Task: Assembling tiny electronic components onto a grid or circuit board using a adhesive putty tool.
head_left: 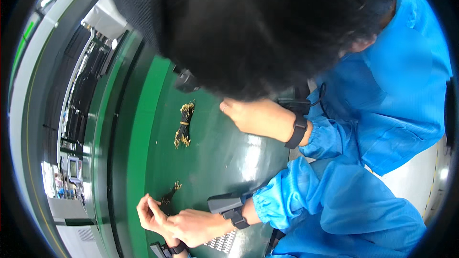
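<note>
Worker's left hand (155, 225) and right hand (195, 228) together, fingers bent, grip unclear, small gold-tipped dark bunch (168, 196) on green bench (220, 162) just beside, banded bundle (184, 125) beyond, pale gridded tray-like item (224, 243), partly hidden.

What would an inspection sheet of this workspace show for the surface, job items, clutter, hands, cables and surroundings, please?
Surface: green tabletop, glossy, with bright reflections.
Job's things: banded bundle of black wires with gold-coloured ends; smaller dark bunch with similar tips, close to the hands.
Clutter: pale patterned item, partly hidden near the right wrist; kind unclear.
Hands: left hand and right hand close together, fingers bent; whether they grip anything cannot be told.
Cables: dark looped cable near the co-worker's blue clothing.
Surroundings: co-worker's hand over the tabletop; screened device at picture left; pale floor.
</note>
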`<action>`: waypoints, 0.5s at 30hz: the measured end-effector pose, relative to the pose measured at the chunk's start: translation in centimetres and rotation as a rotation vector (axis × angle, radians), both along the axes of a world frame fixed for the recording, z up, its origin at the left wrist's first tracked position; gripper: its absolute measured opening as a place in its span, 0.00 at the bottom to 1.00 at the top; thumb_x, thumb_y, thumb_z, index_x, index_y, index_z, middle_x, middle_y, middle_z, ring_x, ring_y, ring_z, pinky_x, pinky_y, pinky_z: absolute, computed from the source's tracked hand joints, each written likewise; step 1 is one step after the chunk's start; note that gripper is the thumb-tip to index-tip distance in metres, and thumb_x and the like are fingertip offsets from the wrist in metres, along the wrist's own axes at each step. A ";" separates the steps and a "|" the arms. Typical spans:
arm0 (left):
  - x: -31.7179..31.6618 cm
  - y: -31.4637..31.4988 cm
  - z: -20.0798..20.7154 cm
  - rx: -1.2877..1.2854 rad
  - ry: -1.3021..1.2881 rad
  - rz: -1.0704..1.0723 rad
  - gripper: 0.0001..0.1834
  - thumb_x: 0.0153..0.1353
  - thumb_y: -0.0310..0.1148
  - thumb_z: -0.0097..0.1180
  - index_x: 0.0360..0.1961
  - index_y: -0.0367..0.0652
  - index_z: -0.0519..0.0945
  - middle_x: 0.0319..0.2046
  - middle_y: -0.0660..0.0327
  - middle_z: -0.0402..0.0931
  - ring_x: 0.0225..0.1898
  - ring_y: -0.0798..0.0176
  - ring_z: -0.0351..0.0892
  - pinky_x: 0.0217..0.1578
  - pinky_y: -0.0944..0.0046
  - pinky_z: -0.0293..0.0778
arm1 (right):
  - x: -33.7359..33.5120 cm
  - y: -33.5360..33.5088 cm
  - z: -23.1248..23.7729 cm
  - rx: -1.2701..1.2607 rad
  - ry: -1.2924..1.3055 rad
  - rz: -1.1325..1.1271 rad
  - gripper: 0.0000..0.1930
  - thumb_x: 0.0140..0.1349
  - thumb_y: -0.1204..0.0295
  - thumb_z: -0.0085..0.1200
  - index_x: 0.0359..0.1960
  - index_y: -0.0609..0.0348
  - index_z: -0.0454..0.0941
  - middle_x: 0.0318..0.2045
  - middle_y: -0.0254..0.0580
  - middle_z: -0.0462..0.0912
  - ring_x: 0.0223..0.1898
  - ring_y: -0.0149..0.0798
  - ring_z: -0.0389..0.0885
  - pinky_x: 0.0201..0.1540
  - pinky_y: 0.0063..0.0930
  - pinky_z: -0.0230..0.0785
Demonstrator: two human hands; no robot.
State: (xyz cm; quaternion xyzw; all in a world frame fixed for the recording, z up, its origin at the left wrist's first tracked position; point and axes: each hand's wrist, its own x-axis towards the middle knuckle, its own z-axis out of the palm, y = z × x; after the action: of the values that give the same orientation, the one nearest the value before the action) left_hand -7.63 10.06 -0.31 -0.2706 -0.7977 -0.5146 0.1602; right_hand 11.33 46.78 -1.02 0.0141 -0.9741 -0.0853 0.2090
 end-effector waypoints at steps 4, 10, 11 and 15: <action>0.7 -2.0 -0.3 0.073 0.017 -0.003 0.04 0.77 0.20 0.58 0.46 0.33 0.84 0.36 0.60 0.82 0.34 0.70 0.79 0.36 0.69 0.76 | 0.1 0.6 0.0 0.364 -0.079 -0.094 0.10 0.62 0.68 0.59 0.31 0.50 0.93 0.42 0.36 0.83 0.47 0.39 0.77 0.52 0.28 0.75; 1.8 -1.7 0.5 -0.090 0.152 -0.090 0.08 0.69 0.13 0.61 0.44 0.32 0.86 0.42 0.54 0.85 0.43 0.60 0.85 0.46 0.62 0.82 | -6.6 -14.4 -0.2 -0.527 0.171 0.252 0.04 0.64 0.73 0.60 0.32 0.58 0.83 0.33 0.51 0.83 0.37 0.51 0.82 0.42 0.38 0.76; 1.9 -1.4 0.7 -0.133 0.174 -0.114 0.08 0.67 0.12 0.61 0.44 0.33 0.87 0.42 0.53 0.86 0.44 0.59 0.85 0.46 0.61 0.83 | -8.1 -17.9 -0.3 -0.796 0.234 0.345 0.04 0.64 0.74 0.60 0.33 0.60 0.80 0.31 0.54 0.82 0.35 0.54 0.84 0.39 0.41 0.76; 1.7 -1.3 0.4 -0.056 0.096 -0.190 0.09 0.64 0.13 0.65 0.42 0.34 0.90 0.39 0.53 0.86 0.43 0.58 0.86 0.45 0.63 0.82 | -10.4 -22.6 -1.0 -1.387 0.280 0.392 0.06 0.65 0.76 0.63 0.33 0.64 0.79 0.22 0.56 0.82 0.23 0.53 0.86 0.27 0.42 0.76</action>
State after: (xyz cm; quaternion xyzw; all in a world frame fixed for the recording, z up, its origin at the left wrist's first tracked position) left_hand -5.95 8.80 0.09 -0.3739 -0.7738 -0.4915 0.1411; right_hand 0.95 24.13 -2.04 0.0414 -0.7481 0.5886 0.3037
